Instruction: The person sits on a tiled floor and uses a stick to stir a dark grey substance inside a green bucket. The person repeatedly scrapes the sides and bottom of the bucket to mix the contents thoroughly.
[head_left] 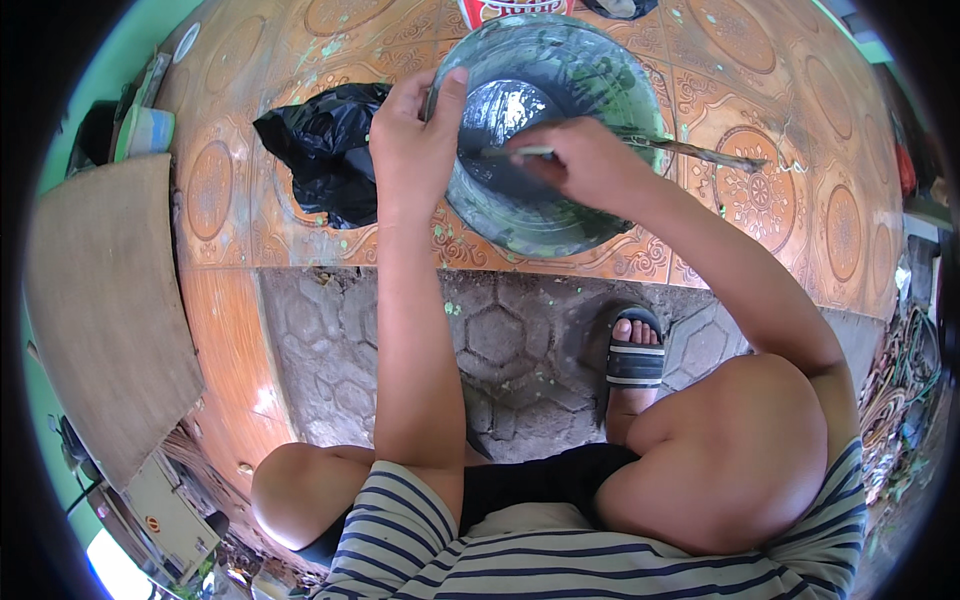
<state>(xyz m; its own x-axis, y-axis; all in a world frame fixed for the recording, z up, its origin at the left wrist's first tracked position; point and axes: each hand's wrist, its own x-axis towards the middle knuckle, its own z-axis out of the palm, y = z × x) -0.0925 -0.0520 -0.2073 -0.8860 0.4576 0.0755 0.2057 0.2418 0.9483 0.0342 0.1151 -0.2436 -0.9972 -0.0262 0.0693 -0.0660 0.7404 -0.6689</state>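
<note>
A round basin (625, 95), greenish and smeared with grey and green, stands on the tiled ledge in front of me. Dark, wet, shiny liquid (500, 105) covers its bottom. My left hand (415, 140) grips the basin's left rim, thumb up. Over the inside of the basin, my right hand (585, 165) has its fingers closed around a thin, pale, stick-like tool (533, 151); its far end is hard to make out. A brown stick (705, 153) rests across the right rim and juts out over the tiles.
A crumpled black plastic bag (325, 150) lies left of the basin. Behind the basin are a red-and-white container (515, 8) and a dark object (620, 7). A brown board (110, 310) is at far left. Hexagonal paving (490, 335) lies below the ledge, with my sandalled foot (635, 345) on it.
</note>
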